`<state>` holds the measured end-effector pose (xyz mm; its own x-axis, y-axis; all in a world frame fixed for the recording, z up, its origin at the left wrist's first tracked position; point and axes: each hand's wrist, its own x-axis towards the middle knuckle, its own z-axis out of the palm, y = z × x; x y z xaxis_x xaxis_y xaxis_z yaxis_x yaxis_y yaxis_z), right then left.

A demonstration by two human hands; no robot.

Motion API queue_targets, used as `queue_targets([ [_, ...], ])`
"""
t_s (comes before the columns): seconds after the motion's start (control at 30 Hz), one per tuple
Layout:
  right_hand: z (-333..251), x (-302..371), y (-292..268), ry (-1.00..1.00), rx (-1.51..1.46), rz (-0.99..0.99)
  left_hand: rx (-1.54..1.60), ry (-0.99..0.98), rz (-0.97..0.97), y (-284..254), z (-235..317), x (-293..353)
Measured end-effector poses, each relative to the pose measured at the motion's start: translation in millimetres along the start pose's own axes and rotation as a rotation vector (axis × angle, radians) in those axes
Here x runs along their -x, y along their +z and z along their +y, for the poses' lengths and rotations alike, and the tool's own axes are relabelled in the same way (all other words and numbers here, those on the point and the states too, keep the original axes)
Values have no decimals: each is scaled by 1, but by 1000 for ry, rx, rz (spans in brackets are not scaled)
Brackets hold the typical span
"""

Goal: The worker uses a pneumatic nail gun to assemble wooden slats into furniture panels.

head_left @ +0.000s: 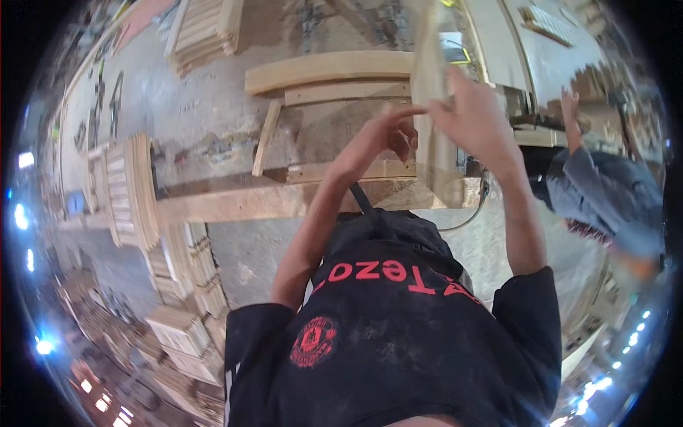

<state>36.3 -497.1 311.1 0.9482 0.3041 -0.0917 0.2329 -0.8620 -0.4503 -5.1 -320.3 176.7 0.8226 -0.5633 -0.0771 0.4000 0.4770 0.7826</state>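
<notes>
A long pale wooden board [431, 78], smeared by motion, stands lengthwise in front of me, running from the near bench edge toward the far side. My right hand [478, 124] is closed on its right side, thumb toward the board. My left hand [377, 144] is at the board's left side, index finger stretched toward it and the other fingers loosely bent and apart. Nothing shows in that hand, and I cannot tell whether its fingertip touches the board. Left of it lies a wooden frame, with a thick curved rail [327, 70], a thinner rail [348, 92] and a slanting slat [267, 139].
Stacked slatted wooden pieces [128, 192] stand at the bench's left end, and another stack [206, 32] lies farther back. More wooden parts [181, 331] are piled below left. A co-worker in a grey top [605, 188] is close on my right, one hand [569, 110] raised over the bench.
</notes>
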Motion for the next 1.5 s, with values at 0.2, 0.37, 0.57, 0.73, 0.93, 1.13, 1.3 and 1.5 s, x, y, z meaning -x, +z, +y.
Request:
queue_targets([
  [0.2,34,35,-52,176,-477,273,-874,-262,514,-69,-110,24],
  [0.37,47,66,-107,215,-868,386,-335,-83,655,-86,-83,45],
  [0.57,78,64,-85,60,-1088,372,121,-52,898,-36,18,82],
  [0.73,83,45,-59,36,-1176,283,62,125,1128,-4,68,123],
  [0.93,30,42,-25,89,-1129,442,-376,116,1332,-7,61,179],
  [1.13,122,-4,63,150,-1112,-103,-121,113,1298,-53,32,254],
  [1.3,-11,-14,161,-21,-1142,-185,-193,-149,1501,-112,30,354],
  [1.5,-188,-45,212,-45,-1063,-339,-7,163,1564,-179,89,470],
])
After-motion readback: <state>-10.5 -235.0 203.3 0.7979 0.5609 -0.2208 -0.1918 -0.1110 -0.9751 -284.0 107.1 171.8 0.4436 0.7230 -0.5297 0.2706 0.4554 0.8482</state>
